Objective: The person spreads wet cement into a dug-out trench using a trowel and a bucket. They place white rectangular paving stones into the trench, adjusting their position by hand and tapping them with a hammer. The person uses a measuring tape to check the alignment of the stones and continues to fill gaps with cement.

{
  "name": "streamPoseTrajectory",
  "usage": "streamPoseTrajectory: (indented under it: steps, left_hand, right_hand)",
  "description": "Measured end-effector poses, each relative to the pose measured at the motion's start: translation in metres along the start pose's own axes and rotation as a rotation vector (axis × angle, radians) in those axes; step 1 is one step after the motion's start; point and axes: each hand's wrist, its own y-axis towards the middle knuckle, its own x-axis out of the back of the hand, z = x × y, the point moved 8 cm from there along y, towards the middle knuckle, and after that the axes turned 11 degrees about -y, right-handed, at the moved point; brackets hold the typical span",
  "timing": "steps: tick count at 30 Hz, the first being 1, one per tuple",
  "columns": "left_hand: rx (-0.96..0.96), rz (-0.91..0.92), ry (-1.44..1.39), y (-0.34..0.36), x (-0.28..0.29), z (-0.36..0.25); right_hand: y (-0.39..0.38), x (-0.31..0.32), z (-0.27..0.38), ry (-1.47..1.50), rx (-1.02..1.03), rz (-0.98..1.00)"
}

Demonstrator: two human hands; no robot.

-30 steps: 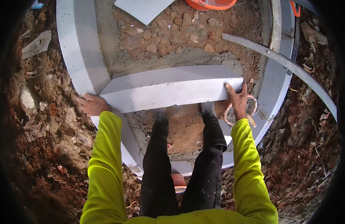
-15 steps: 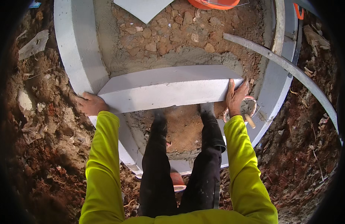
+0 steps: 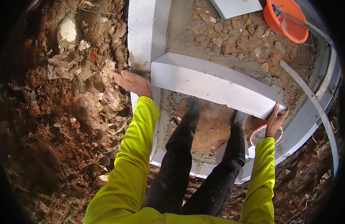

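The left hand has left the pale block, fingers open; the right hand touches its right end, grip unclear.

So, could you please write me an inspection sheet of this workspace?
Surface: brown rubble, with grey mortar along the inside of the left border.
Job's things: a long pale block lies crosswise, its left end beside the left border.
Clutter: orange bucket with items inside, pale slab, curved metal strip, and a round container by the right hand.
Hands: the left hand is open at the left border, contact unclear; the right hand touches the block's right end.
Cables: nothing seen.
Surroundings: loose, uneven earth outside the left border.
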Motion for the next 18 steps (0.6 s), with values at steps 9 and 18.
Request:
streamPoseTrajectory:
  steps: [9,18]
  left_hand:
    - [-0.330,0.254,0.335,-0.003,-0.059,-0.025]
    - [-0.456,0.298,0.079,-0.035,-0.046,-0.058]
  right_hand:
    - [-0.008,-0.001,0.006,0.080,-0.001,0.034]
    - [0.000,-0.006,0.007,0.143,0.022,0.006]
